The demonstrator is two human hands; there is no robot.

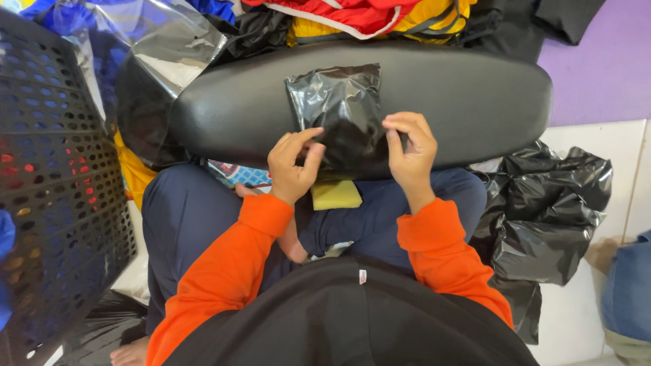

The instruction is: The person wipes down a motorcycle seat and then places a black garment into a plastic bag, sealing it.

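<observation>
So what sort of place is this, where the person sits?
Probably a small packing spot on a tiled floor, perhaps for clothing. Both hands press a black plastic packet on a padded black board; more black bags and bright garments lie about.

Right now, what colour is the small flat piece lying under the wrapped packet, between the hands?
Yellow. The flat piece shows best in the head view, below the black packet.

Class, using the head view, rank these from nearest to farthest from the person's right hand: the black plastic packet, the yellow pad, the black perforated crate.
1. Black plastic packet: touched by the right hand, on the cushion.
2. Yellow pad: just below, on the lap.
3. Black perforated crate: far left.
</observation>
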